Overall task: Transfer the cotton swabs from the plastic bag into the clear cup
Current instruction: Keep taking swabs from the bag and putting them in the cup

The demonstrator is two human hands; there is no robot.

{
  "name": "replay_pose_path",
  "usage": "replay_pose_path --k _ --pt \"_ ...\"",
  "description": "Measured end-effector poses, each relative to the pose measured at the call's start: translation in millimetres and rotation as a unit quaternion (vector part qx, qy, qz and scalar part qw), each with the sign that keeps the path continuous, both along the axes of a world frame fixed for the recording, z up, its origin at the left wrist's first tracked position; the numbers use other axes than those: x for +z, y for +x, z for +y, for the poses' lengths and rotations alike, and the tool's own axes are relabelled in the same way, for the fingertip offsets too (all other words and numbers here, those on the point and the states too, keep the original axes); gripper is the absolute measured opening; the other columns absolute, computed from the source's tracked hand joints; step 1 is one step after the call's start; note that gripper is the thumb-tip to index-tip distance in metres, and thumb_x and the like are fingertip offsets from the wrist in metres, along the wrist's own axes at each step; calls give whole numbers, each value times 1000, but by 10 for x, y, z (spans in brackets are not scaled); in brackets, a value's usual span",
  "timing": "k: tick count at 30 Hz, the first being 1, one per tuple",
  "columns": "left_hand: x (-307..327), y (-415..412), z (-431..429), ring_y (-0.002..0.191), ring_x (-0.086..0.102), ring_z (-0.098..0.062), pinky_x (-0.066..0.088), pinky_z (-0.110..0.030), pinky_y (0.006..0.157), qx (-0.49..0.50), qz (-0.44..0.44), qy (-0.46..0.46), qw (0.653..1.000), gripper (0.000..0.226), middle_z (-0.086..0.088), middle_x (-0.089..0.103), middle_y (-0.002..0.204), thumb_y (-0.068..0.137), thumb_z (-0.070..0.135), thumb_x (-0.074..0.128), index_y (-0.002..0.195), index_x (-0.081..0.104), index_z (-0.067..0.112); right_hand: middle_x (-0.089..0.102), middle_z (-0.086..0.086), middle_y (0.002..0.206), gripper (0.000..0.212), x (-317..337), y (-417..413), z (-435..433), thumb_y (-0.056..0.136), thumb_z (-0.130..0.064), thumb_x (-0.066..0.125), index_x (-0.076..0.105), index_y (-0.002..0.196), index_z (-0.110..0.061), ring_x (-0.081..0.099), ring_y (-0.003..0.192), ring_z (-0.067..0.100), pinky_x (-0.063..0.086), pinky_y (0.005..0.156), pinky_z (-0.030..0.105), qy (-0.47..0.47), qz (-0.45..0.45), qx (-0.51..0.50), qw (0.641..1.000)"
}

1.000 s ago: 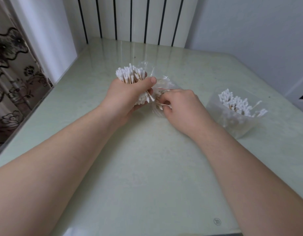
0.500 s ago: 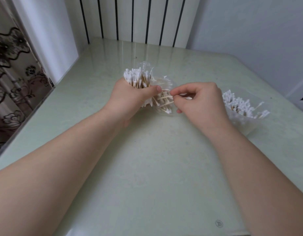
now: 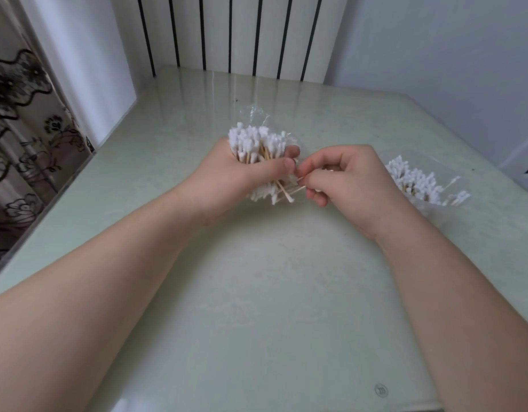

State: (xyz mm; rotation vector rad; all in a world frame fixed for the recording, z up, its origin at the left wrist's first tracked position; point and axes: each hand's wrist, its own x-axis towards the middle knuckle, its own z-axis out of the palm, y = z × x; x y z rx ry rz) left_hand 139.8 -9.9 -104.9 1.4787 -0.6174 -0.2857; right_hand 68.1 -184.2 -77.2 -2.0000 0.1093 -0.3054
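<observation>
My left hand [image 3: 227, 179] squeezes the plastic bag [image 3: 252, 114] of cotton swabs [image 3: 257, 141]. My right hand [image 3: 346, 176] pinches a swab [image 3: 300, 179] beside it, near the clear cup [image 3: 432, 206].

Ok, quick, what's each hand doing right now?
Left hand: gripping the swab bundle in its bag.
Right hand: pinching a swab stick beside it.
</observation>
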Motion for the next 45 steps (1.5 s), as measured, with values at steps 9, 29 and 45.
replay_pose_path --k 9,29,45 --pt "26 -73 -29 91 72 -23 58 -47 88 -21 -78 122 989 25 -19 74 101 82 10 82 103 71 3 62 9 55 27 -21 46 -25 82 12 56 74 79 -9 52 47 16 42 48 22 92 -11 -7 996" --pt "74 -142 -64 67 67 -16 56 -26 60 -73 159 -21 984 21 -8 66 75 93 -4 60 84 71 11 39 -13 156 95 -175 -30 54 83 -44 76 19 158 -38 47 124 -4 42 107 30 -116 -6 171 978" --pt "88 -94 -14 104 62 -28 58 -35 80 -113 245 1 963 28 -14 63 111 89 6 67 113 73 20 50 -22 144 92 -127 -47 -47 68 -22 92 47 147 -36 63 111 35 58 84 46 -56 -30 190 980"
